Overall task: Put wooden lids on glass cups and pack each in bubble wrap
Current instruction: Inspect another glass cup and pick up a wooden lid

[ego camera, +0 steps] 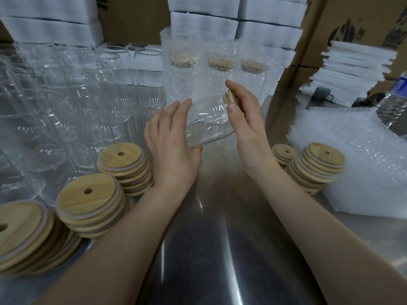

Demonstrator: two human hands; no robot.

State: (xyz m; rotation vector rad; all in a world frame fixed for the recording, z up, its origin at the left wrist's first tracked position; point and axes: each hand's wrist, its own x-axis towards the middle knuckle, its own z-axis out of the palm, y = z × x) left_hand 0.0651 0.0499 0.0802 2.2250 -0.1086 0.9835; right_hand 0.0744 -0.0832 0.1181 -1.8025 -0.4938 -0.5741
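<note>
A clear glass cup [209,122] lies tilted on its side between my hands above the steel table [220,238]. My left hand [171,142] cups its base end, thumb under it and fingers along its side. My right hand [246,119] holds a round wooden lid [230,99] edge-on against the cup's mouth, thumb and fingers around the lid. Stacks of wooden lids with a centre hole stand at the left [88,203] and at the right [317,166]. A pile of bubble wrap bags [352,159] lies at the right.
Many bare glass cups [66,102] crowd the left half of the table. Three wrapped, lidded cups [211,69] stand behind my hands. White foam sheets [354,67] and cardboard boxes [343,23] line the back. A plastic water bottle [394,104] stands far right.
</note>
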